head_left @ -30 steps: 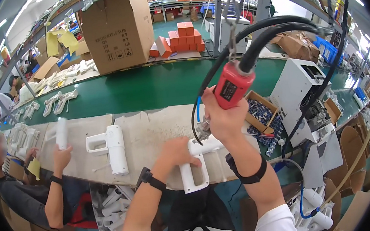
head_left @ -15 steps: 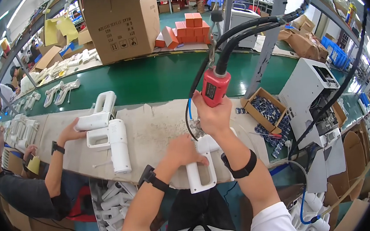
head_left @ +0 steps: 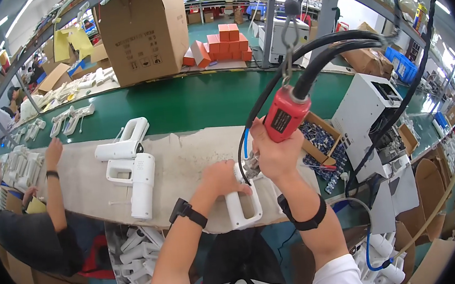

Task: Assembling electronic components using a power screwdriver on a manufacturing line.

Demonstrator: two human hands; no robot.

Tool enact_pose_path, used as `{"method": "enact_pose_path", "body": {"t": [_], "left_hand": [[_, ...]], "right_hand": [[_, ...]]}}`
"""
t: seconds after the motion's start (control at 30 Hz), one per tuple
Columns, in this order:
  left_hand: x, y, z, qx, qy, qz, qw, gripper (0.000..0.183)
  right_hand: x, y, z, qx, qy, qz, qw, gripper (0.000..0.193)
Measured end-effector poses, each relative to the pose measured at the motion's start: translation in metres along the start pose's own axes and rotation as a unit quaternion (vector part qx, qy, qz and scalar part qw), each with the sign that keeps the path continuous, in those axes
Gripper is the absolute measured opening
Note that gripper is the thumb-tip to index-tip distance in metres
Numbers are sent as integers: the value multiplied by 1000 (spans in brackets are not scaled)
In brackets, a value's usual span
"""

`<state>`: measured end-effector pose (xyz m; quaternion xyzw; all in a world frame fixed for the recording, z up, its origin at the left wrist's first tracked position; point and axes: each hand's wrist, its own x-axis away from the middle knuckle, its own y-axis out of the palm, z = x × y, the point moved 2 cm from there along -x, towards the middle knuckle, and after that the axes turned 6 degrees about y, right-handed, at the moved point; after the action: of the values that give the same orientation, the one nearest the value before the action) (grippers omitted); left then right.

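My right hand (head_left: 279,152) grips a red power screwdriver (head_left: 286,115) hung from a chain, with thick black cables and a thin blue hose. Its metal nose (head_left: 251,167) points left and down to the upper end of a white plastic gun-shaped housing (head_left: 235,215); my hands partly hide where they meet. My left hand (head_left: 221,178) is closed around the top of this housing, whose looped handle points toward me at the bench edge. Left of it lie two more white housings, one upright (head_left: 143,185) and one sideways (head_left: 116,150).
A cardboard tray (head_left: 316,152) of small dark blue parts stands right, with loose parts and a red-handled screwdriver (head_left: 326,167) beside it. Further right is a grey machine (head_left: 364,112). A green conveyor (head_left: 201,100) runs behind the bench. A co-worker (head_left: 33,232) sits left.
My right hand has brought the red tool lower and tilted it, its nose now at the housing. The co-worker's hand has drawn back from the sideways housing. My view has shifted slightly.
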<state>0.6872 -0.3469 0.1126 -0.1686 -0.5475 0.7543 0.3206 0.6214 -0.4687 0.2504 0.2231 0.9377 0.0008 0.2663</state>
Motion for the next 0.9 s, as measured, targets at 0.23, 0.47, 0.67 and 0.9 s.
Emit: {"method": "enact_pose_path", "body": {"t": [0.23, 0.47, 0.67, 0.9], "left_hand": [[10, 9, -7, 68, 124, 180, 973, 82], [51, 38, -20, 230, -20, 206, 951, 88], [55, 43, -9, 192, -93, 183, 960, 104], [54, 40, -7, 191, -101, 202, 955, 105]], "right_hand": [[12, 13, 23, 16, 50, -16, 999, 14], [-5, 8, -21, -56, 11, 13, 998, 15], [-23, 28, -20, -66, -42, -9, 997, 21], [-28, 41, -15, -88, -21, 1, 996, 23]]}}
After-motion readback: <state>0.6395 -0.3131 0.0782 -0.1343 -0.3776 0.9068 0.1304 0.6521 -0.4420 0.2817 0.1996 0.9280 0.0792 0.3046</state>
